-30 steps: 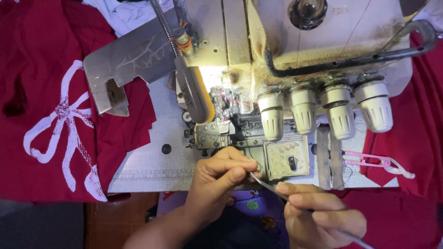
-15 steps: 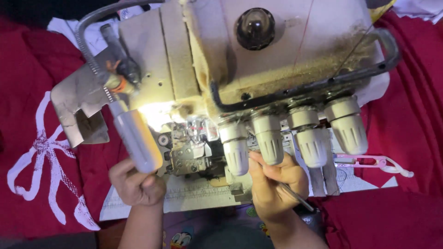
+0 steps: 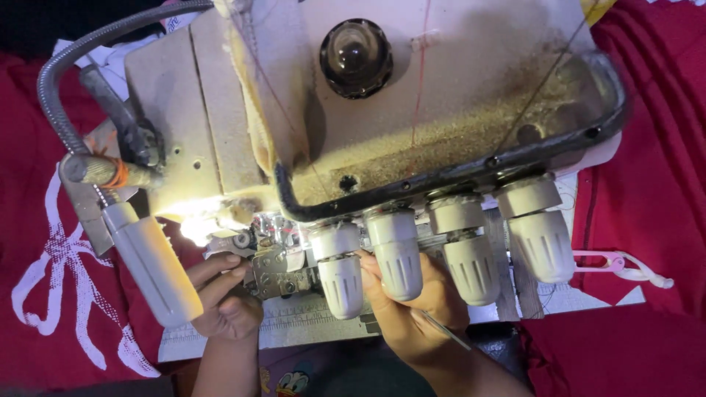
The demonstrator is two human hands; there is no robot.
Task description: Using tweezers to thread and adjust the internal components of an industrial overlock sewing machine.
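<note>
- Landmark first: a cream overlock sewing machine (image 3: pixel 412 125) fills the middle of the view, dusty with lint along its front ledge, seen from above.
- Left of the machine, red fabric (image 3: pixel 29 242) with a white bow print lies spread out.
- At the machine's left front corner a work lamp (image 3: pixel 151 270) on a grey flexible neck shines onto the needle area.
- Just below that lit spot, the left hand (image 3: pixel 224 298) sits against the metal looper cover (image 3: pixel 276 270), fingers curled and its fingertips touching the plate's left edge; it seems to be steadying or nudging the plate, not gripping anything.
- Along the machine's front hang four white tension knobs (image 3: pixel 401 254).
- Under the two left knobs, the right hand (image 3: pixel 415 305) reaches up into the mechanism, fingers bunched, with thin metal tweezers (image 3: pixel 445 329) lying across the palm and poking out toward the lower right. The tips are hidden behind the knobs, so I can't be sure whether they pinch a thread.
- My reading: this is threading or clearing work around the loopers, mid-step, with the thread path not yet finished.
- The next move would call for a fine, steady pull with the tweezers while the left hand keeps the cover out of the way.
- Right of the machine, pink thread snips (image 3: pixel 625 266) lie on the table edge near more red cloth.
</note>
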